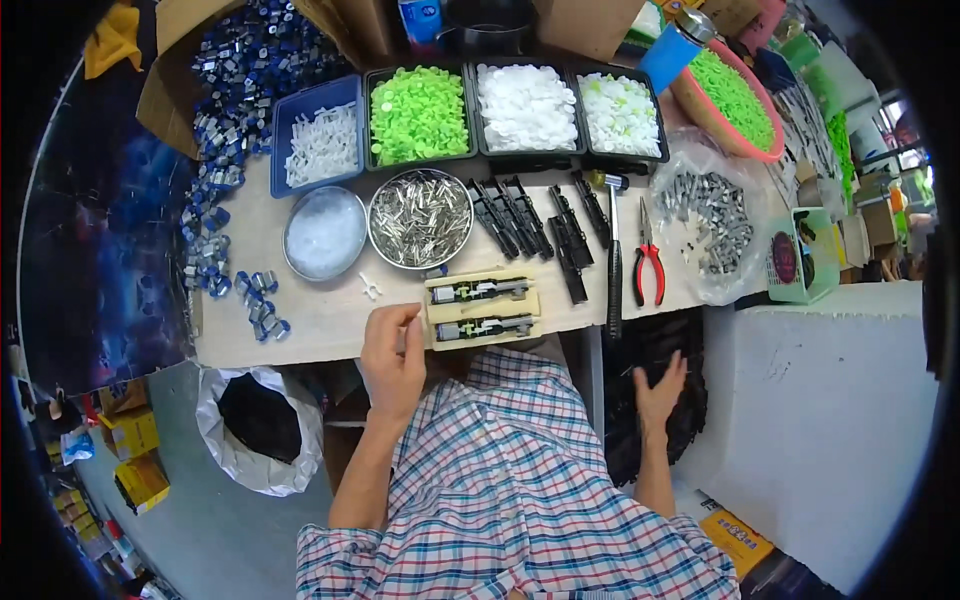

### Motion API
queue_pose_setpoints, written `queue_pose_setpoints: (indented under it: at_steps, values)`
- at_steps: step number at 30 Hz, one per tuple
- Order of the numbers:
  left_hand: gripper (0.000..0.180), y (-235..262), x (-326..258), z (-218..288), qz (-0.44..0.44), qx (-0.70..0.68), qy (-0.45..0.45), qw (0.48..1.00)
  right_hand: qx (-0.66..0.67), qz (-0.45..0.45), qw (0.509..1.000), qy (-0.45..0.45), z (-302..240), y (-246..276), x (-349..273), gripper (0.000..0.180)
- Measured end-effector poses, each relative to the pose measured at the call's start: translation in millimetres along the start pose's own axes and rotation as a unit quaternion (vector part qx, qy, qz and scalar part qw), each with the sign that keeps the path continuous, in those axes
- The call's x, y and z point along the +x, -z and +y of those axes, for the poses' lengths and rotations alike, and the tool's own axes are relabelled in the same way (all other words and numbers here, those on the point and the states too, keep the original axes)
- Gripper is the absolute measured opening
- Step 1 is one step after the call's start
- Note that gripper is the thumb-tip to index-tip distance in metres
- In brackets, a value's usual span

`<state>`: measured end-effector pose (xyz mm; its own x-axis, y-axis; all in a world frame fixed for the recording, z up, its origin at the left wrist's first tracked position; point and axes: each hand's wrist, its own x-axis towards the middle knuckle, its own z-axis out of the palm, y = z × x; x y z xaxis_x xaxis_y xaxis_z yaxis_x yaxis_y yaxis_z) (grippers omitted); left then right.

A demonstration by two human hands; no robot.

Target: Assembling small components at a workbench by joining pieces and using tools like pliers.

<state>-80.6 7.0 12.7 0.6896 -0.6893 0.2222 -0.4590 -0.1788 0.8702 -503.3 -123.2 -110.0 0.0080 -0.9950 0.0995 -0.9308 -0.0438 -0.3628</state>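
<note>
the left hand (392,352), fingers pinched together on nothing visible, rests beside the pale wooden jig block (483,308) holding two slim black-and-metal parts at the bench edge. the right hand (660,392), fingers spread, reaches into a heap of black plastic strips (690,350); these look light, stiff, best gripped mid-length.

Just one view here, a fisheye worn on the person's head, looking pretty much straight down over their checked shirt (520,500) at the workbench (320,310). It sits close enough that the bench fills the middle, near edge toward the bottom, far trays up top. Straight edges bow out toward the dark round rim. Floor shows at left, a white block (820,400) at right. No second view to overlap.
</note>
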Motion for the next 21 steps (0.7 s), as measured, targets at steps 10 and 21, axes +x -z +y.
queue_pose_setpoints:
  at_steps: [10, 21]
  values:
    - [0.011, 9.1, -30.4, -10.4, 0.012, -0.005, 0.010, 1.000, -0.111, -0.032, 0.992, 0.046, 36.7, -27.5, 10.9, 0.053]
    - [0.012, 3.2, -19.5, 6.4, 0.008, -0.060, -0.030, 0.998, 0.010, 0.025, 0.995, 0.097, 37.8, 51.8, 29.0, 0.027]
